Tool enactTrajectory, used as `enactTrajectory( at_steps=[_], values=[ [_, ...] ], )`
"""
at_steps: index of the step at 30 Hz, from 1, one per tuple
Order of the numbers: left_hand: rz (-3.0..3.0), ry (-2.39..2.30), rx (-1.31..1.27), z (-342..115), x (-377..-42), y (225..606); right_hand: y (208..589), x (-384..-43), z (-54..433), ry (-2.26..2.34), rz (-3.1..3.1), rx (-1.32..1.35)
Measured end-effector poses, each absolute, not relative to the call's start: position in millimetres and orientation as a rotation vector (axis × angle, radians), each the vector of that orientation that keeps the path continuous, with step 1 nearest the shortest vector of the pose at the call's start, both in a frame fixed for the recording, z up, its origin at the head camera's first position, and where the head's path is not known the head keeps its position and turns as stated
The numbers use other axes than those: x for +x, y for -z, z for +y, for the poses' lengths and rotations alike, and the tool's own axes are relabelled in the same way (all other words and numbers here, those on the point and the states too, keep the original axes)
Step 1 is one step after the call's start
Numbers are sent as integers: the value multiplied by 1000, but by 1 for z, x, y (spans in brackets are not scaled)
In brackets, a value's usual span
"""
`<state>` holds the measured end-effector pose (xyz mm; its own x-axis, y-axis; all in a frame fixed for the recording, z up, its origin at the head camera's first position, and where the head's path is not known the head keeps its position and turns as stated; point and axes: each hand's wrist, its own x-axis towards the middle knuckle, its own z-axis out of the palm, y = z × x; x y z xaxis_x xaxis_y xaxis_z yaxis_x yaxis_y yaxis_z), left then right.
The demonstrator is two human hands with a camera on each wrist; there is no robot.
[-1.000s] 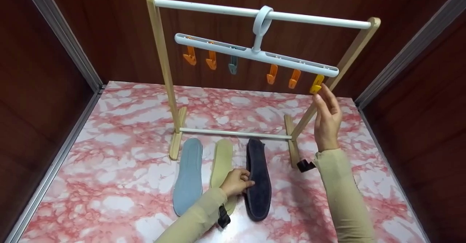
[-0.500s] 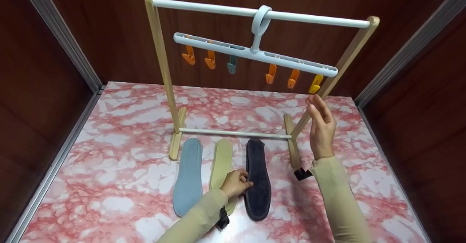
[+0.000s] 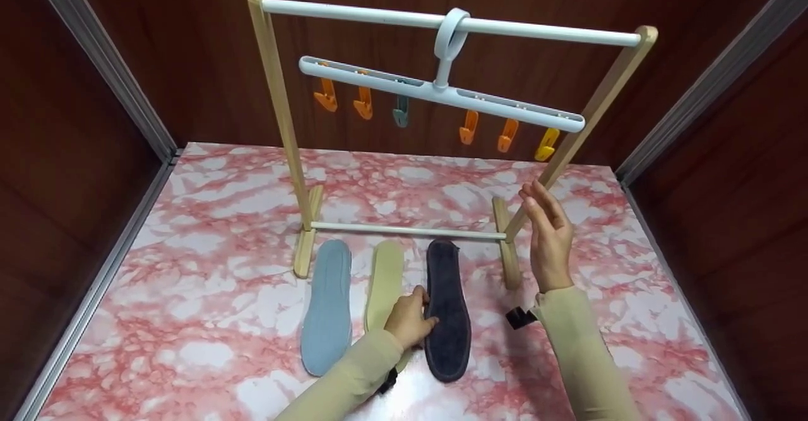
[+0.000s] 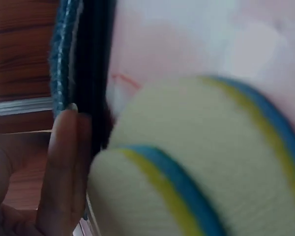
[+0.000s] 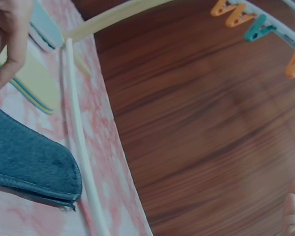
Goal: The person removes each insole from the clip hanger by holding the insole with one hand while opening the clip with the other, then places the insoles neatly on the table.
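My left hand (image 3: 410,319) is at the left edge of a dark fuzzy insole (image 3: 448,339), its thumb over the top and its fingers (image 4: 65,157) along the side, gripping the edge. The left wrist view shows that dark edge as layered. Under my left forearm lies a cream insole (image 3: 385,272) with yellow and blue edging; a second one overlaps it in the left wrist view. My right hand (image 3: 550,238), fingers extended, holds nothing beside the rack's right post. Above it a yellow clip (image 3: 546,144) hangs from the grey clip hanger (image 3: 505,108).
A light blue insole (image 3: 327,307) lies left of the cream one. The rack's white top bar (image 3: 353,12) carries the hanger, with orange clips (image 3: 468,128) and a teal clip (image 3: 401,112). Its lower bar (image 3: 407,230) crosses behind the insoles. Brown panels surround the marbled surface (image 3: 208,295).
My right hand has come away from the yellow clip, moving down and slightly left. My left hand stays by the dark insole, its fingers shifting a little along the edge.
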<state>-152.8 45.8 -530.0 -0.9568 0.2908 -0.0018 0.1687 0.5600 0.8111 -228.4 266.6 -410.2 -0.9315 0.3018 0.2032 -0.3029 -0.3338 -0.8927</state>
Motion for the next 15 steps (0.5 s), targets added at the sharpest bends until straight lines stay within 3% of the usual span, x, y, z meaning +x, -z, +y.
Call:
enactTrajectory(
  at_steps=[15],
  values=[
    [2686, -1348, 432, 50, -146, 532, 429, -208, 255, -2260, -1676, -38]
  ],
)
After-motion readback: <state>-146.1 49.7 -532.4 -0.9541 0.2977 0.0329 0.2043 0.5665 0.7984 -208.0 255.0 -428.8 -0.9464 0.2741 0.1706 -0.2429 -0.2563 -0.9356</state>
